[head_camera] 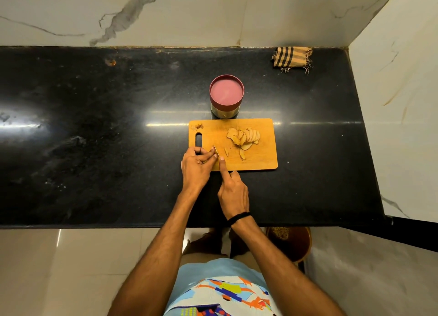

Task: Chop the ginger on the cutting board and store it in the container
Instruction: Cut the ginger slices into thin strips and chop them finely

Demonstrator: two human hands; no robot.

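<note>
1. One cutting board [260, 159]; one lidded container [226, 95] at its 12 o'clock.
2. One fanned pile of ginger slices [244, 136] toward the board's 2 o'clock, with two loose slices beneath.
3. Left hand [196, 166] at 8 o'clock, fingers curled; whether it holds anything is hidden.
4. Right hand [233, 192] grips one knife [216, 152], forefinger straight.

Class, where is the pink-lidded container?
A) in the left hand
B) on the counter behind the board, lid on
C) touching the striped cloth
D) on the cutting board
B: the container stands on the counter just beyond the cutting board, its pink lid on.
</note>
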